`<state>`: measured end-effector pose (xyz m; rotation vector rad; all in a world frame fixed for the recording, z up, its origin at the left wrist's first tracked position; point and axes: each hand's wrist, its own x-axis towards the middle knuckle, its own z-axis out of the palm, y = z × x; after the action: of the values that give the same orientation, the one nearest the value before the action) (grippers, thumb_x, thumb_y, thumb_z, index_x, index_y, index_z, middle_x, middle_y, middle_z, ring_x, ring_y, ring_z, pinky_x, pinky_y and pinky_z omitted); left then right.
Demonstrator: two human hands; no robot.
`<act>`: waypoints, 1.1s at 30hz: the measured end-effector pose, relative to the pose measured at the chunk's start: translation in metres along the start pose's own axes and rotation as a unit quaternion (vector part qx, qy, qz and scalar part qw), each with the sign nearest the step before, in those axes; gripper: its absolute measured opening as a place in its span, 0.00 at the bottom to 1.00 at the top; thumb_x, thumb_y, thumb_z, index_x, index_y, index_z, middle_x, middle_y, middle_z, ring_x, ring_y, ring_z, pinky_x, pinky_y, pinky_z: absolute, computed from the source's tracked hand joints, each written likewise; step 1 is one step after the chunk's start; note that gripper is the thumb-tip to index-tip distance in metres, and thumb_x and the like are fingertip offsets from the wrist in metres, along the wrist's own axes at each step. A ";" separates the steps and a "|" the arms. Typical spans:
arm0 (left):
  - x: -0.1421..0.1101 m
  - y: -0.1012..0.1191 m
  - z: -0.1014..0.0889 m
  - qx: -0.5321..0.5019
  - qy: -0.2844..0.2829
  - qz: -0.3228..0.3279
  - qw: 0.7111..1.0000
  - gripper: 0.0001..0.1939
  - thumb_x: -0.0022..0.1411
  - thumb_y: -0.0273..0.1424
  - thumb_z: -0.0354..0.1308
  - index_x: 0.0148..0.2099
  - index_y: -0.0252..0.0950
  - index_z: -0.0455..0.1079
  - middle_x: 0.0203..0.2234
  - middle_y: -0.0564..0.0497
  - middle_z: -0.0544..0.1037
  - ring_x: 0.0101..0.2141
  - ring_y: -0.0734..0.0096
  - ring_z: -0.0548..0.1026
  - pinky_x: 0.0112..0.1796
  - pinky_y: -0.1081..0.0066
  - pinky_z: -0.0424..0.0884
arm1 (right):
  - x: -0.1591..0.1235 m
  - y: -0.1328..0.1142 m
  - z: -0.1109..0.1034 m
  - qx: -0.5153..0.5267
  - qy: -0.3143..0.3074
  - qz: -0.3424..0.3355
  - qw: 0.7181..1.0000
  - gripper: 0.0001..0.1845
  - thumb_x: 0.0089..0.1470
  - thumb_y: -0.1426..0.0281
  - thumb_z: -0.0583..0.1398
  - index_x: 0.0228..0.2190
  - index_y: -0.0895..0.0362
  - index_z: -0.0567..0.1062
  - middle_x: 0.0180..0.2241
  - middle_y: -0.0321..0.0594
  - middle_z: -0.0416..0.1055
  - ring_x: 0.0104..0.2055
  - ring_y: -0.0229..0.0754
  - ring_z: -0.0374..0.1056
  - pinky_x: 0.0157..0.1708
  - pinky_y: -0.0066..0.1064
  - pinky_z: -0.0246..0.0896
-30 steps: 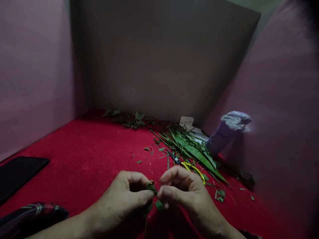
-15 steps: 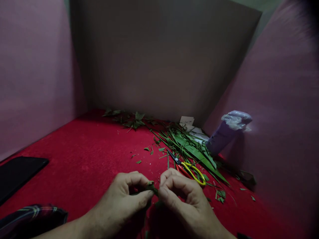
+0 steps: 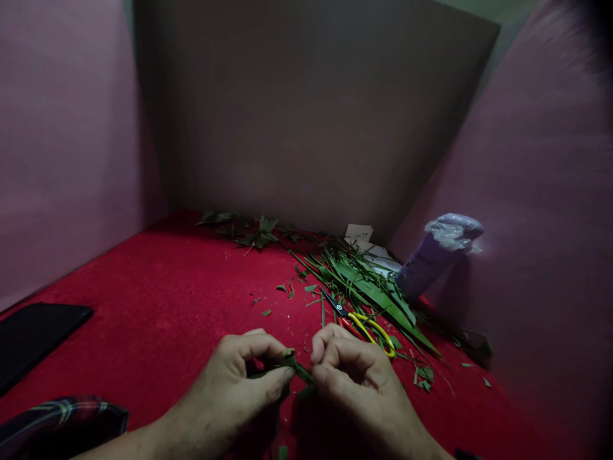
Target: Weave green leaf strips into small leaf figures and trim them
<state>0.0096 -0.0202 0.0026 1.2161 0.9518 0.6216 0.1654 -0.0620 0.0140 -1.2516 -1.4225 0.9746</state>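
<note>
- Tension is what I should mind in this narrow, dark-green strip of folded leaf (image 3: 302, 373), stretched between my hands on the near side of the scissors with black blades and yellow and red handles (image 3: 353, 317).
- My left hand (image 3: 239, 380) pinches one end between thumb and forefinger; that grip should be the anchor, firm without bruising the blade.
- My right hand (image 3: 359, 386) has its fingertips closed at the other end, seemingly pinching it, though the fingers hide the tip. I judge an even, gentle pull along the grain safest; a sideways jerk could split it.
- Red, cloth-like tabletop (image 3: 191, 287) lies beneath the scissors, with green scraps scattered around them.
- Beyond the scissors sprawls a heap of long green leaves (image 3: 364, 284), white paper sheets (image 3: 380, 259) behind it.
- Farther right of the scissors, a purple container topped with clear plastic (image 3: 424, 262) leans near a pinkish wall (image 3: 536, 191).
- Well left of the scissors rests a flat black slab (image 3: 43, 338). The room is dim.
</note>
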 end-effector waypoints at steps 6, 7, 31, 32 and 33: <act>0.001 -0.003 -0.002 -0.014 -0.015 0.005 1.000 0.10 0.48 0.34 0.61 0.24 0.34 0.65 0.11 0.61 0.59 0.12 0.83 0.55 0.15 0.78 0.49 | -0.001 -0.001 -0.001 -0.018 0.021 -0.062 0.998 0.11 0.44 0.72 0.56 0.14 0.57 0.63 0.26 0.39 0.64 0.28 0.39 0.61 0.29 0.29 0.54; 0.001 -0.003 -0.002 -0.019 -0.015 0.010 1.000 0.10 0.48 0.34 0.61 0.24 0.33 0.66 0.11 0.61 0.60 0.13 0.83 0.55 0.16 0.78 0.49 | -0.002 -0.002 -0.001 -0.023 0.024 -0.072 0.997 0.11 0.44 0.72 0.56 0.15 0.57 0.63 0.26 0.39 0.65 0.28 0.39 0.61 0.28 0.29 0.54; 0.002 0.004 0.000 -0.085 0.002 -0.027 0.996 0.11 0.40 0.33 0.64 0.21 0.33 0.66 0.08 0.59 0.63 0.11 0.81 0.58 0.15 0.78 0.52 | -0.002 -0.003 0.000 -0.073 0.009 -0.143 0.987 0.11 0.42 0.76 0.55 0.13 0.56 0.62 0.21 0.39 0.67 0.25 0.38 0.63 0.25 0.29 0.58; 0.003 0.004 -0.001 -0.086 0.002 -0.025 0.996 0.11 0.40 0.34 0.64 0.21 0.33 0.66 0.08 0.59 0.63 0.11 0.81 0.59 0.15 0.78 0.52 | -0.003 -0.003 0.000 -0.075 0.010 -0.141 0.987 0.11 0.42 0.76 0.55 0.13 0.56 0.62 0.21 0.39 0.67 0.25 0.38 0.64 0.25 0.29 0.58; 0.003 0.004 -0.001 -0.085 0.001 -0.023 0.996 0.12 0.40 0.34 0.65 0.21 0.33 0.66 0.08 0.59 0.63 0.11 0.81 0.59 0.15 0.78 0.52 | -0.003 -0.004 0.000 -0.076 0.011 -0.140 0.987 0.11 0.42 0.76 0.55 0.13 0.56 0.62 0.22 0.40 0.67 0.25 0.38 0.64 0.25 0.29 0.58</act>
<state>0.0106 -0.0164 0.0053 1.0403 0.9067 0.6532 0.1645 -0.0657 0.0168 -1.1287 -1.6287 0.6710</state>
